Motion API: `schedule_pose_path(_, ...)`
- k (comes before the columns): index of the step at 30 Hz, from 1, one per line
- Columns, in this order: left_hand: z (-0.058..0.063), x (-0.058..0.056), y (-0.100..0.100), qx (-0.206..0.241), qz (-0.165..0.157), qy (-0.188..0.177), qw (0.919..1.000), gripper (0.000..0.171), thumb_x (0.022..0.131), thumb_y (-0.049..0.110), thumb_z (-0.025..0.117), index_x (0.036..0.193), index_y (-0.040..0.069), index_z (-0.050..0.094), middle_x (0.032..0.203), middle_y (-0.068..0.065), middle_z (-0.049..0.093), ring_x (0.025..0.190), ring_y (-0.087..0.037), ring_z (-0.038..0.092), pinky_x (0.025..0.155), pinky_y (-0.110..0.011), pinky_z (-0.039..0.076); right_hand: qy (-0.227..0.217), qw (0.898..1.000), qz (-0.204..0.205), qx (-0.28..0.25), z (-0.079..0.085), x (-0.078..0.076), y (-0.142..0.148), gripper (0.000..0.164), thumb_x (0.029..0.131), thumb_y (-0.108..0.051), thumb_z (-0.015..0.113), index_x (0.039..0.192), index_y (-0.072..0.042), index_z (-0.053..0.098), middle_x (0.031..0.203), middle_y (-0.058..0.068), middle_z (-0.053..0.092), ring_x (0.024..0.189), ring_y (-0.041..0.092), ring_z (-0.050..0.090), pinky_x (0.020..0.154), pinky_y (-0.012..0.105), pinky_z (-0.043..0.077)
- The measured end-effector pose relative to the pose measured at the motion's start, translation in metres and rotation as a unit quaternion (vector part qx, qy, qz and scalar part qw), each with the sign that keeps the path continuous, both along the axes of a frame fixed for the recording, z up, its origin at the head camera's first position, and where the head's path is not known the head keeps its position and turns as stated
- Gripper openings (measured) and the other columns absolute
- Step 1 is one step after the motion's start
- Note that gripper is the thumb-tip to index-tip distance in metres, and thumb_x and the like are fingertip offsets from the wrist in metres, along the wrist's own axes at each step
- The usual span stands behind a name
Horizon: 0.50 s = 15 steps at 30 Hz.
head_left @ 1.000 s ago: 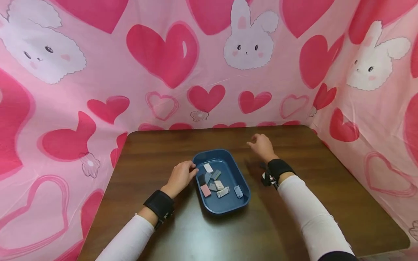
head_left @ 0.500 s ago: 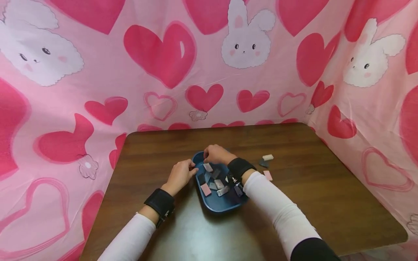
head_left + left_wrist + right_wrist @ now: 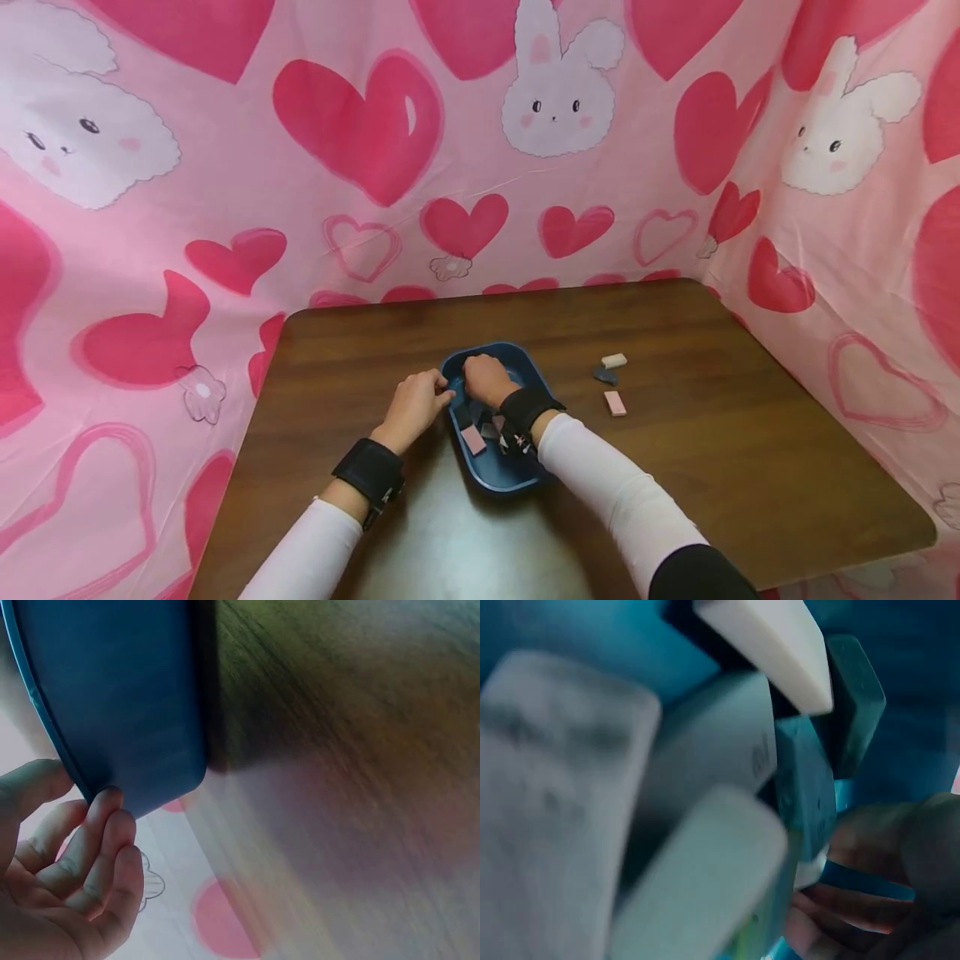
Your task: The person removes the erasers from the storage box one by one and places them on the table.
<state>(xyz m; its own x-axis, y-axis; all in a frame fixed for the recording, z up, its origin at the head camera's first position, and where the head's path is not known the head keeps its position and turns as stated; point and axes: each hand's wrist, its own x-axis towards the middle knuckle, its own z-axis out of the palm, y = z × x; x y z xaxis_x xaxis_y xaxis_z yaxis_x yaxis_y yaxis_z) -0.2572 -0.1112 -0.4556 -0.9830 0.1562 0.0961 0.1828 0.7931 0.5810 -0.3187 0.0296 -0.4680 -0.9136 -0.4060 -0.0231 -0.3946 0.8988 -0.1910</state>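
A blue tray point(image 3: 495, 478) on the table holds several small erasers, among them a pink eraser point(image 3: 474, 440) near its left side. My left hand point(image 3: 412, 404) pinches the tray's left rim; the left wrist view shows the thumb and fingertips on either side of the wall point(image 3: 142, 697). Inside the tray's far half is my right hand point(image 3: 489, 382), fingers pointing down. In the right wrist view its thumb and fingers close around the end of a small white eraser point(image 3: 811, 871). Grey-blue, dark green point(image 3: 857, 697) and pale erasers point(image 3: 705, 877) crowd beside it.
Right of the tray, a cream eraser point(image 3: 614, 360), a grey-blue eraser point(image 3: 605, 376) and a pink eraser point(image 3: 615, 403) lie on the brown table point(image 3: 720, 467). A pink curtain point(image 3: 360, 167) with hearts and rabbits hangs behind and along the sides.
My right hand has moved left from over the table into the tray, uncovering three erasers on the right. The left hand stays at the rim.
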Motion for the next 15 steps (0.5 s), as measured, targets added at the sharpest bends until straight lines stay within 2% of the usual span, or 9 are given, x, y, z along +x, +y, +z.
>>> schedule_pose_path(8,0.000,-0.003,0.007,-0.001,-0.003,0.002,1.0000,0.023,0.087,0.018,0.073,0.103,0.001,0.071,0.086,-0.009,0.070,0.068,-0.018,0.056,0.064,-0.030,0.049,0.001,0.999,-0.008,-0.040,0.001,0.003,0.012,0.010,0.083,-0.005,0.068,0.091,-0.002,0.072,0.091,0.013,0.070,0.091,0.027,0.064,0.083,0.040,0.053)
schedule_pose_path(12,0.000,-0.004,0.005,-0.004,-0.001,0.002,1.0000,0.024,0.086,0.019,0.074,0.103,0.001,0.071,0.088,-0.009,0.071,0.070,-0.019,0.057,0.068,-0.033,0.051,0.004,0.999,-0.008,-0.046,0.000,-0.002,0.015,0.007,0.084,-0.007,0.067,0.088,-0.004,0.071,0.090,0.011,0.068,0.091,0.026,0.062,0.083,0.040,0.052)
schedule_pose_path(15,0.000,-0.004,0.002,-0.005,0.003,0.004,1.0000,0.025,0.086,0.020,0.075,0.102,0.002,0.070,0.089,-0.010,0.071,0.072,-0.020,0.059,0.073,-0.036,0.054,-0.001,0.998,-0.002,-0.064,0.004,-0.004,0.016,0.010,0.087,-0.010,0.067,0.094,-0.004,0.071,0.095,0.011,0.066,0.093,0.025,0.061,0.085,0.040,0.052)
